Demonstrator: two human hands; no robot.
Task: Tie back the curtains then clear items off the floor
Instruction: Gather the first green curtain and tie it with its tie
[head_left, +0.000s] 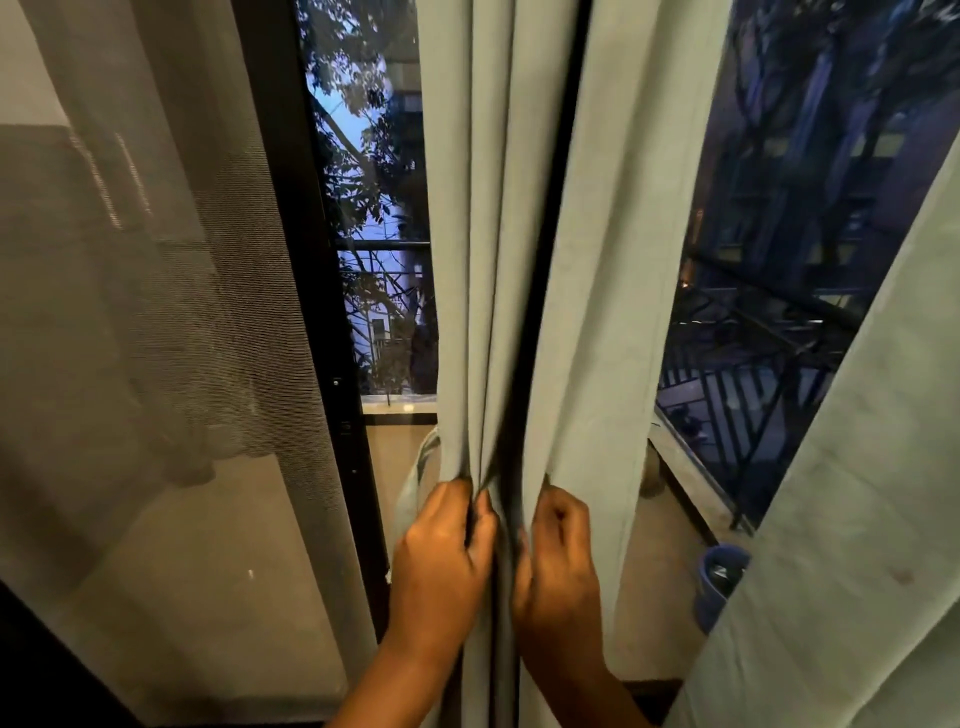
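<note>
1. The pale green curtain (519, 234) hangs in gathered folds down the middle of the view, running from 12 o'clock to 6 o'clock, in front of a dark door frame (306, 260).
2. The left hand (441, 551) sits at about 6 o'clock, a little left of centre, its fingers curled round the left folds of the curtain and pinching them together.
3. The right hand (558, 556) is just beside it on the right, fingers curled into the cloth and gripping the right-hand folds; the two hands are nearly touching, with a dark crease of fabric between them.
4. A loop of the same pale cloth, perhaps a tie-back band (418, 483), shows at the curtain's left edge, just above the left hand; I cannot tell whether it is fastened.
5. A second curtain panel (852, 493) fills the frame from 3 o'clock to 5 o'clock.
6. A blue pot (719, 587) stands on the balcony floor at about 4 o'clock, partly hidden by that panel.
7. A mesh screen (156, 312) covers the left side, from 8 o'clock to 11 o'clock.
8. A balcony railing (753, 364) shows between the curtains at 3 o'clock.
</note>
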